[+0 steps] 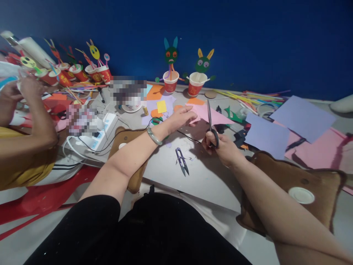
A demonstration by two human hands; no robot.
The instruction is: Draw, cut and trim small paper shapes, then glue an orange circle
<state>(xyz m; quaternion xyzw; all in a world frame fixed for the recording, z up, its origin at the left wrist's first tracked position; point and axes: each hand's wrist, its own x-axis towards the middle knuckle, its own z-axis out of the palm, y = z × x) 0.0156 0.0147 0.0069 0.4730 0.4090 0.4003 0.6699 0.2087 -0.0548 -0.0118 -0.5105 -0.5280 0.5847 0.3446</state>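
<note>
My left hand (182,119), with a bangle at the wrist, has its fingers closed on the edge of a sheet of pink paper (213,115). My right hand (220,145) grips a pair of scissors (209,114) by the handles, and their blades point up and away from me beside the pink paper. Whether the blades touch the paper I cannot tell. Between my forearms, a pair of thread snips (182,162) lies on the table (168,184), tips toward me. Small purple scraps lie around it.
Two cup figures with green heads, one cup (170,82) left of the other (196,84), stand by the blue wall. Purple sheets (303,117) and brown cushions (271,180) lie at right. A power strip (103,130) with cables and a co-worker's arm (41,121) are at left.
</note>
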